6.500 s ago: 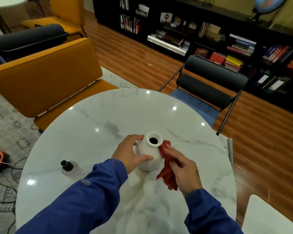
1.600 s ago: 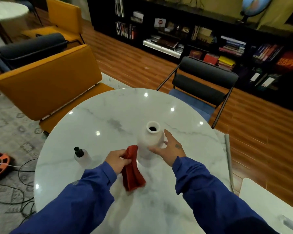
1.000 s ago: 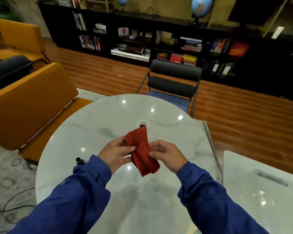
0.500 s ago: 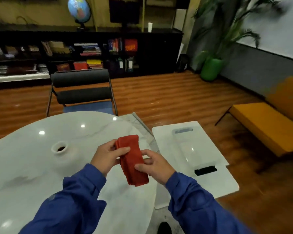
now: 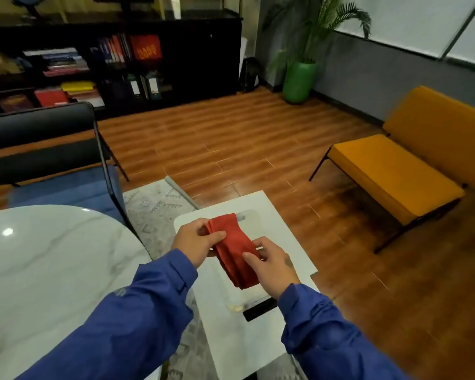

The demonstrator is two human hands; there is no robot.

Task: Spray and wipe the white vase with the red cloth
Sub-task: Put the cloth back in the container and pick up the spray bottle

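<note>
Both of my hands hold the folded red cloth [image 5: 235, 249] in the air above a low white side table [image 5: 261, 344]. My left hand [image 5: 196, 241] pinches its upper end with thumb and fingers. My right hand [image 5: 270, 263] grips the lower right edge, its thumb on top of the fabric. The white vase and the spray bottle are out of view. Only part of the round marble table [image 5: 47, 267] shows at the left.
A black chair with a blue seat [image 5: 52, 165] stands behind the marble table. An orange bench [image 5: 403, 165] sits at the right, a green planter [image 5: 299, 80] at the back wall, and dark bookshelves [image 5: 107, 58] beyond. A patterned rug [image 5: 154, 209] lies underfoot.
My view has swung right, away from the marble table; the vase and bottle have left the frame. The cloth passed to both hands and is now held over the white side table.
</note>
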